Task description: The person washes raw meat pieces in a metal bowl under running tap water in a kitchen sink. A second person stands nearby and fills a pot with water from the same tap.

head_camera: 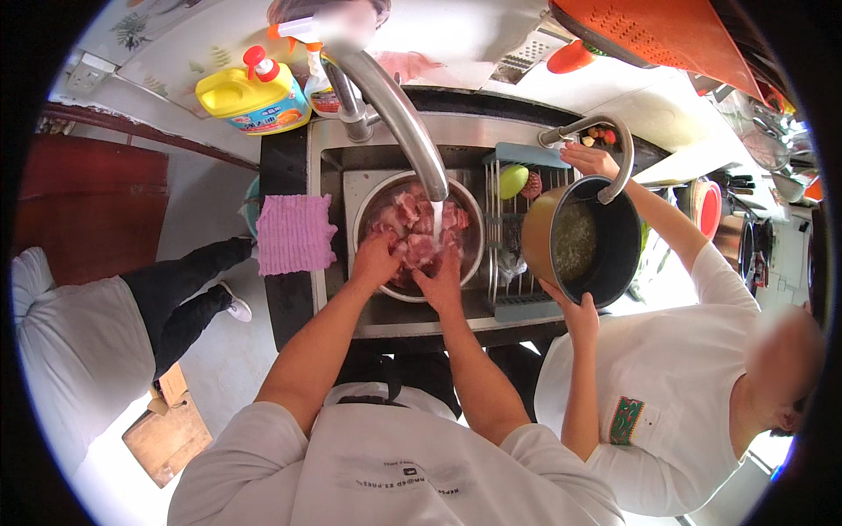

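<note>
Chunks of raw meat (408,209) fill a round metal bowl (480,240) standing in the stainless steel sink (334,172). A stream of water (437,223) runs from the arched tap (404,131) onto the meat. My left hand (379,258) reaches over the bowl's near left side, its fingertips hidden among the chunks. At the near right, my right hand (442,279) touches the meat with its thumb spread from its fingers. A chunk lies between my hands. Whether either hand grips a piece cannot be made out.
Right of the bowl, a drying rack (520,154) spans the sink. Beside it a co-worker (651,368) tilts a deep pot (539,223) of liquid under a second tap (625,141). A pink cloth (296,235) lies left; a yellow jug (256,98) stands behind. Another person (85,335) is at far left.
</note>
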Available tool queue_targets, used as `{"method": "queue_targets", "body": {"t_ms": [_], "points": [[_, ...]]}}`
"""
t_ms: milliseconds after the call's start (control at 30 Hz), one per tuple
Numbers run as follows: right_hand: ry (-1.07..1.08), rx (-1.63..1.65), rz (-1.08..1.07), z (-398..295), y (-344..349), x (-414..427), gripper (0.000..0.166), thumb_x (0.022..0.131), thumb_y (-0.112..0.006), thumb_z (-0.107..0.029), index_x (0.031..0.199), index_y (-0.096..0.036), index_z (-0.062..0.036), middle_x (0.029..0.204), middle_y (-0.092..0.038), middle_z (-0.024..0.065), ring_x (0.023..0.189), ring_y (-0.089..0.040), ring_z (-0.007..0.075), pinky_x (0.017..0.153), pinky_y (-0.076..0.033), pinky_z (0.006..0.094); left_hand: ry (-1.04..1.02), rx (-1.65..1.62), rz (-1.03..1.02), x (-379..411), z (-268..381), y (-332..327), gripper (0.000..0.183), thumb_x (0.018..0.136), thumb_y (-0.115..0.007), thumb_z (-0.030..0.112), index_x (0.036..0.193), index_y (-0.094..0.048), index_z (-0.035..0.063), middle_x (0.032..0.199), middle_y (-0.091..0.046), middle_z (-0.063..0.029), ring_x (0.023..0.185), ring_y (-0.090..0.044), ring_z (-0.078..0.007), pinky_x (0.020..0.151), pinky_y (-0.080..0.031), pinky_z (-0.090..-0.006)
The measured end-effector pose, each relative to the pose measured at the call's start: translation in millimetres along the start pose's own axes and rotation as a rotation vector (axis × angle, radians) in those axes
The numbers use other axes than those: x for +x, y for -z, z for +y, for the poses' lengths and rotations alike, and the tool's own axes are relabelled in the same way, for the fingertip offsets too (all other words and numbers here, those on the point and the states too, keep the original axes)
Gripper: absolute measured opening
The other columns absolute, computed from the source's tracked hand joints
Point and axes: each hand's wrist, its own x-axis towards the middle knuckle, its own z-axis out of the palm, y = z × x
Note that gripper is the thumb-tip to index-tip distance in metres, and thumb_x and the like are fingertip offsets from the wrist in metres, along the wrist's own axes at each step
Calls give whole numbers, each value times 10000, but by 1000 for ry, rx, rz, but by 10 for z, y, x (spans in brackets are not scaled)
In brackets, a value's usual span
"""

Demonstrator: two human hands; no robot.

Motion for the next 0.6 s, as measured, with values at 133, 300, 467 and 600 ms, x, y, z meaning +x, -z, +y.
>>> {"method": "queue_targets", "body": {"t_ms": [133, 300, 467, 600], "points": [[-137, -63, 57, 222, 13, 106, 885, 835, -753, -309, 1488, -329, 111, 1499, -368, 357, 1423, -336, 489, 1200, -282, 478, -110, 9, 146, 113, 88, 82, 667, 857, -720, 406, 1379, -540, 32, 1386, -535, -261, 1318, -490, -428, 1118, -405, -462], [-302, -9, 88, 389, -107, 666, 850, 855, -732, -480, 1360, -481, 156, 1321, -573, 341, 1251, -562, 448, 1066, -441, 430, -159, 250, 105, 183, 238, -269, 1004, 827, -689, 578, 1565, -297, 22, 1566, -341, -280, 1478, -263, -472, 1222, -172, -591], [-515, 184, -17, 207, -12, 1033, 825, 804, -732, -615, 1171, -655, 120, 1043, -716, 258, 974, -701, 391, 860, -529, 409, -218, 495, -118, -99, 283, -318, 971, 807, -684, 630, 1584, -343, 158, 1601, -291, -258, 1510, -203, -467, 1136, -74, -777], [-590, 338, -180, 896, -141, 1212, 774, 796, -722, -647, 1089, -721, 70, 909, -727, 207, 839, -717, 347, 777, -542, 391, -364, 493, -218, -97, 277, -252, 790, 834, -668, 612, 1467, -523, 164, 1608, -253, -219, 1497, -187, -475, 1128, -67, -791]]}}
